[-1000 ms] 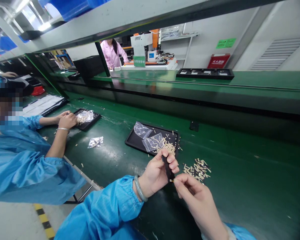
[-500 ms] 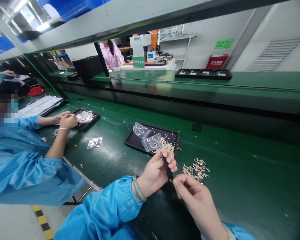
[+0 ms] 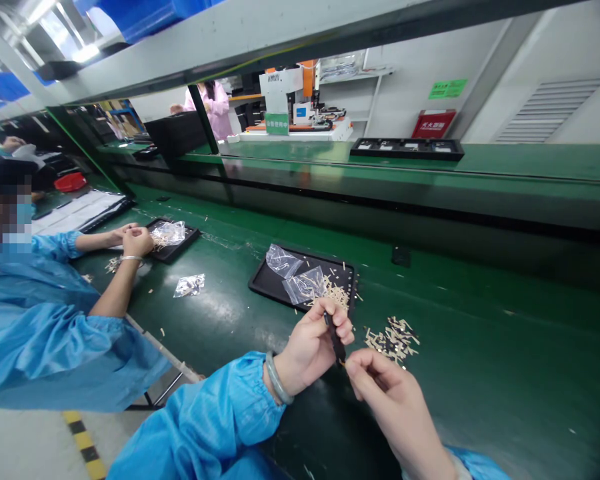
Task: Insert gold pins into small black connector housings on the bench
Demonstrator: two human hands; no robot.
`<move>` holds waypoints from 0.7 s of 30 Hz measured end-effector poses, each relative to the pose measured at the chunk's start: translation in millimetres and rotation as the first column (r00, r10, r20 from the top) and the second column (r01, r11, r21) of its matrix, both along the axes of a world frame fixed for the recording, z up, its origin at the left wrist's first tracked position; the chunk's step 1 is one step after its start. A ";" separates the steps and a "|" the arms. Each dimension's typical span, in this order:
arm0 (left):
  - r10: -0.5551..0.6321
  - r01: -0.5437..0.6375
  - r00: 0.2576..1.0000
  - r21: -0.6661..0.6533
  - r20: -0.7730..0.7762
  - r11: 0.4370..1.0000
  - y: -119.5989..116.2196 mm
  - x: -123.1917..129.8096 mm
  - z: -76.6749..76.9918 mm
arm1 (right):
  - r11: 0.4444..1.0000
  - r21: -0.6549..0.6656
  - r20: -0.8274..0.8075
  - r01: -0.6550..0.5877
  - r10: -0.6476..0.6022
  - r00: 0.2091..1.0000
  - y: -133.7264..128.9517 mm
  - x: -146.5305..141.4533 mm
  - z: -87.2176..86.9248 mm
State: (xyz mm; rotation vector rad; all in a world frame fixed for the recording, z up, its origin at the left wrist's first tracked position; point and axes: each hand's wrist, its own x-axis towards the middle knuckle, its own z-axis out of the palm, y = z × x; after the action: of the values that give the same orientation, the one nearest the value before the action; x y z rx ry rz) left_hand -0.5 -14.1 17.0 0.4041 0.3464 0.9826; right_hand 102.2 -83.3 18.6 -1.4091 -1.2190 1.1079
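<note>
Holding the black piece (image 3: pixel 336 341) upright at a slight lean, our left hand (image 3: pixel 307 343) has its fingers curled around it, lower end left exposed; we judge this grip steadies the piece and offers that end to our right hand (image 3: pixel 387 387); there the thumb and forefinger are pinched together beside it, an orange speck showing at the meeting point; whether they grip anything is too small to tell. The piece sits in the air above the bench (image 3: pixel 490 360), held low between both hands, presumably for a close look.

Near the right hand lies a loose pile of pale and dark strips (image 3: pixel 393 339), probably put there for short reach; beyond the left hand, a black tray (image 3: pixel 266 283) bears two clear bags (image 3: pixel 306 284) and more pale strips (image 3: pixel 336 292); our left knuckles hide its near corner. Farther back, a small black pad (image 3: pixel 401 256); to the left, a small bag (image 3: pixel 189 285) and a co-worker's hands (image 3: pixel 136 240) beside another tray (image 3: pixel 173 253), well apart from ours.
</note>
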 end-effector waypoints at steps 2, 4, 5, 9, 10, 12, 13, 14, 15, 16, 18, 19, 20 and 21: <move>0.003 -0.003 1.000 -0.006 -0.011 1.000 0.1 0.1 0.2 | 1.000 0.003 0.003 -0.003 0.003 1.000 -0.3 0.3 -0.2; 0.002 -0.002 1.000 -0.002 0.002 1.000 0.1 0.1 0.2 | 1.000 0.004 0.006 -0.001 0.001 1.000 -0.4 0.6 -0.3; 0.001 -0.001 1.000 0.002 0.013 1.000 0.1 0.0 0.1 | 1.000 0.003 0.006 0.000 0.000 1.000 -0.4 0.6 -0.2; -0.005 0.004 0.999 0.010 0.035 1.000 -0.3 -0.3 0.2 | 1.000 0.000 0.005 0.006 -0.006 1.000 0.0 0.3 1.1; -0.004 0.003 1.000 0.008 0.029 1.000 -0.5 -0.4 0.4 | 1.000 0.001 0.007 0.008 -0.008 1.000 0.1 0.2 1.0; 0.002 -0.002 1.000 0.005 0.006 1.000 -1.1 -0.7 1.1 | 1.000 0.018 0.016 0.014 -0.014 1.000 0.4 0.2 -0.4; 0.006 -0.006 1.000 0.007 -0.005 1.000 -1.4 -0.9 1.5 | 0.999 0.032 0.023 0.017 -0.018 1.000 0.4 0.3 -1.6; 0.009 -0.009 1.000 0.012 -0.014 1.000 -1.7 -1.2 1.9 | 0.999 0.045 0.032 0.022 -0.023 0.999 0.4 0.4 -3.1; 0.012 -0.011 1.000 0.020 -0.019 1.000 -1.9 -1.4 2.2 | 0.998 0.059 0.043 0.028 -0.030 0.999 0.4 0.5 -4.5; 0.013 -0.013 1.000 0.031 -0.020 0.999 -2.1 -1.7 2.4 | 0.997 0.069 0.053 0.035 -0.038 0.998 0.3 0.6 -5.5; 0.014 -0.013 1.000 0.054 -0.019 0.998 -2.3 -2.1 2.5 | 0.996 0.076 0.074 0.046 -0.052 0.996 0.2 0.7 -5.5; 0.015 -0.014 1.000 0.062 -0.019 0.998 -2.2 -2.2 2.3 | 0.996 0.075 0.081 0.047 -0.053 0.995 0.1 0.7 -4.5; 0.016 -0.014 1.000 0.069 -0.019 0.998 -2.1 -2.3 2.1 | 0.996 0.071 0.087 0.046 -0.052 0.995 0.1 0.8 -2.9; 0.017 -0.015 1.000 0.073 -0.020 0.997 -2.0 -2.3 1.8 | 0.997 0.064 0.091 0.043 -0.048 0.995 0.0 0.9 -1.0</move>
State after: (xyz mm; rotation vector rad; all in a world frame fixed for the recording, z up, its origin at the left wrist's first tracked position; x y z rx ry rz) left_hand -2.7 -16.0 18.8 0.4784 0.3334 1.0093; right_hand 103.1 -83.3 17.6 -1.4470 -1.2697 0.9746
